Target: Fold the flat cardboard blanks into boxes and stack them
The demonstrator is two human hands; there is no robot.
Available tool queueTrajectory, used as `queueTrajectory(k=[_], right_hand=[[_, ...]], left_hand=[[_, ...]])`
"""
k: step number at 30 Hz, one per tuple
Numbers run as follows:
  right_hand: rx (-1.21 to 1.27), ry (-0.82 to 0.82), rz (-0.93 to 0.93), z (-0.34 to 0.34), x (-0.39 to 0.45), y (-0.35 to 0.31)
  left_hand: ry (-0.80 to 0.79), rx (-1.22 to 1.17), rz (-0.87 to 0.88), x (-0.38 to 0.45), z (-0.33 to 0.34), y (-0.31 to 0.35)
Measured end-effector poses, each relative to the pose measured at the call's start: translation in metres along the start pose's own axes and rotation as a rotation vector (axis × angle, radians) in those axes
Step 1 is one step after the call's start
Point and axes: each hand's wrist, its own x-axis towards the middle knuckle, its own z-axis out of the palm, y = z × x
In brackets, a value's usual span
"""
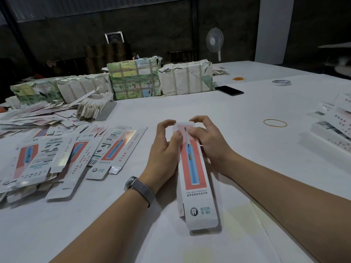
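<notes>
head view: we see a long narrow box (195, 173) lying on the white table (237, 149), its printed face with a blue toothbrush on a red panel turned up, its near end open toward us. our left hand (165, 149) grips the far part of the box from its left side, thumb on the top face and fingers curled round the far corner. our right hand (207, 141) grips the same end from the right, thumb pressed on the top face, fingers arched over the far edge. a grey watch (139, 188) sits on the left wrist. to the left, well apart from the box, flat blanks (76, 154) lie spread in a loose heap. behind them stand paper-wrapped bundles (152, 80). at the right edge we see a stack of folded boxes (334, 128). a yellow rubber band (275, 123) lies between that stack and our hands. further back rest a black phone (229, 90), a tape roll (281, 82) and a white fan (215, 40).
</notes>
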Motion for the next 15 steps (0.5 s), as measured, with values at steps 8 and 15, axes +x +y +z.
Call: queueTrajectory(k=[8, 15], right_hand=[[0.036, 0.023, -0.015, -0.0015, 0.0007, 0.0012], [0.03, 0.031, -0.006, -0.0015, 0.0012, 0.0016]], left_hand=[[-0.005, -0.004, -0.011, -0.0002, 0.0012, 0.0016], [0.016, 0.019, -0.034, 0.0, 0.0013, 0.002]])
